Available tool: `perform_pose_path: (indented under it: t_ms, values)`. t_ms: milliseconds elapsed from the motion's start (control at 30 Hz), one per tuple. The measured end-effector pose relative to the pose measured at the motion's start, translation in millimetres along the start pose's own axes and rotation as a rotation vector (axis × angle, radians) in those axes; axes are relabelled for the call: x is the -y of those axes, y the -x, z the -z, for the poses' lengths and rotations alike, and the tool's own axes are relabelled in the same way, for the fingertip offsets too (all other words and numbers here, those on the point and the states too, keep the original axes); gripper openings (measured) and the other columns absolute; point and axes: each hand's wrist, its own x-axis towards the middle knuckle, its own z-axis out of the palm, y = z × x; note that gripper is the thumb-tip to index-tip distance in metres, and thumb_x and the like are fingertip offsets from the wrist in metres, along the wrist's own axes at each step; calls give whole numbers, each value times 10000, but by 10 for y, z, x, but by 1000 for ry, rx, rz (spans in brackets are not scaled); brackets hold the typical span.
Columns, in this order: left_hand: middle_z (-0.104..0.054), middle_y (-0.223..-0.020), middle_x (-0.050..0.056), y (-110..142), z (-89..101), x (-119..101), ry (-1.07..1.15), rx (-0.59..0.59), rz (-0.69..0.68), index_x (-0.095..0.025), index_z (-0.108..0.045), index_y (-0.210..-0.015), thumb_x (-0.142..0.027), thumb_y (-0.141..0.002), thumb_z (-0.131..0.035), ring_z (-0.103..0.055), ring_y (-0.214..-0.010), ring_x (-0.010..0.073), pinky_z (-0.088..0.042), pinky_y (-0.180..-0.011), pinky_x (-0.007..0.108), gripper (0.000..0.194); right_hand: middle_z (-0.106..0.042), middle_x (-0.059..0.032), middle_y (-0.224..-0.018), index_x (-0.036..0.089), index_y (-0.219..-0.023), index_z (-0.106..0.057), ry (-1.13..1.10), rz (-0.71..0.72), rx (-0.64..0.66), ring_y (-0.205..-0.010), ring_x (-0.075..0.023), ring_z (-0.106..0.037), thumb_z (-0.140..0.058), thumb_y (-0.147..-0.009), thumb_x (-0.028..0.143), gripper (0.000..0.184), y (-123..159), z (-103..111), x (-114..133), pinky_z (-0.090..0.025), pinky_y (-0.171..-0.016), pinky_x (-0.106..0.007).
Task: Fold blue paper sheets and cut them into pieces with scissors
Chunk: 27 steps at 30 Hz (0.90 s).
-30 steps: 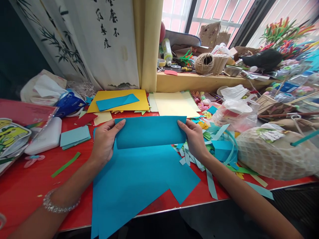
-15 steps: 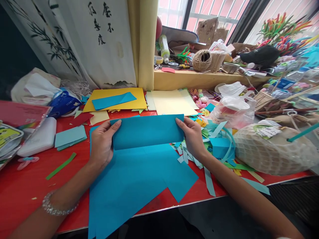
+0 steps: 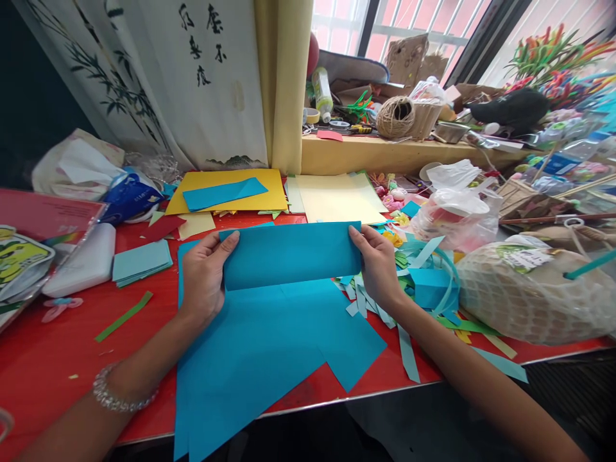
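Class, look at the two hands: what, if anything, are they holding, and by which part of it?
A piece of blue paper: the left hand pinches it near its upper left corner, the right hand near its upper right.

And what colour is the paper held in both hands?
The held paper is plain blue; the head view shows it.

Brush-written Chinese characters [image 3: 195,49] on the pale curtain [image 3: 163,58]
不 [image 3: 220,53] and 痕 [image 3: 203,77] are legible (the others less surely); print on the blue packet [image 3: 132,197] and white label [image 3: 527,258] is too small.
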Motion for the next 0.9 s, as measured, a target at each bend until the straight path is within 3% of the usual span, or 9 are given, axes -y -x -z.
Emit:
perform_pose_path:
  t_ms: [233, 467, 900]
  values:
    - [-631, -707, -15, 19, -9, 13, 8, 16, -37, -227, -693, -762, -322, -686, -753, -572, -624, 137, -509, -541, 246, 136, -618, 8, -785, 251, -791, -658, -60, -2, -23, -709, -138, -566, -625, -829, 394, 152, -7, 9, -31, -484, -616, -260]
    - [-628, -696, -22, 20, -13, 6, 4, 11, -27, -238, -692, -747, -332, -673, -762, -576, -622, 146, -509, -530, 251, 139, -655, -3, -870, 269, -864, -658, 14, -24, -19, -797, -181, -597, -589, -836, 443, 189, -7, 7, -34, -489, -659, -308]
    - [-597, -715, -20, 11, 1, 21, -8, -26, -26, -236, -689, -748, -345, -672, -763, -546, -633, 140, -491, -531, 245, 152, -557, 9, -707, 243, -728, -592, 18, -25, -55, -641, -141, -498, -613, -811, 455, 229, 2, -18, -38, -443, -593, -272]
